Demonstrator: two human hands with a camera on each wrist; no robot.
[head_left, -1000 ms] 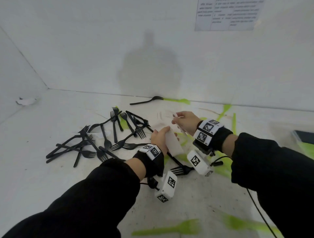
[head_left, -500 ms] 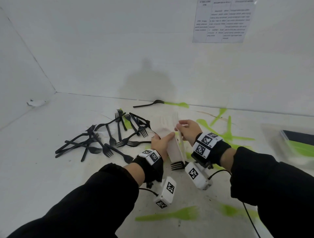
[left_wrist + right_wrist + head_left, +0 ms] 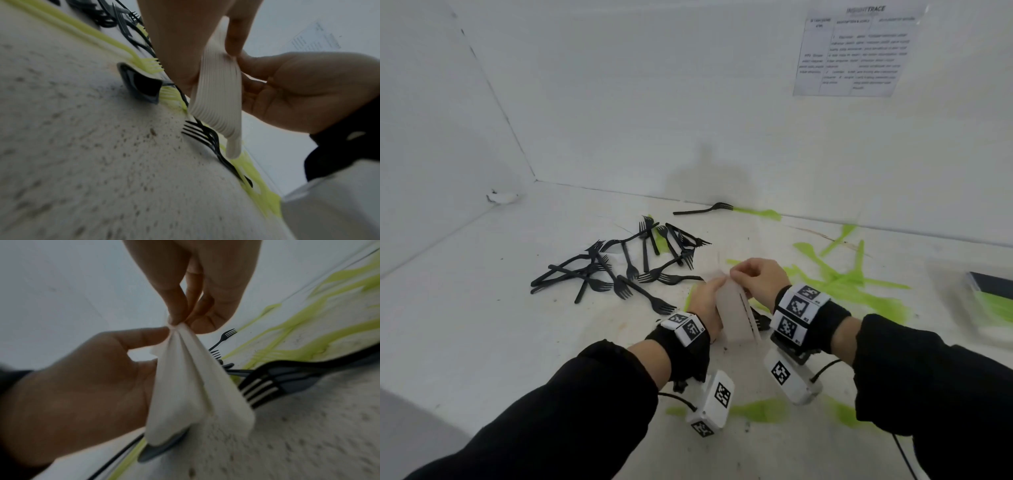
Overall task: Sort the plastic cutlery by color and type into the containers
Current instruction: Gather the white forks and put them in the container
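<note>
Both hands [image 3: 729, 291] still gripping white cutlery stack [image 3: 736, 315], stack now more upright

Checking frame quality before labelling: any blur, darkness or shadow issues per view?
Head: bright and even, a soft shadow on the back wall, green cutlery smeared, black forks sharp. Left wrist: dim, table blurred, white stack readable. Right wrist: dim, soft, the near black fork blurred.
</note>
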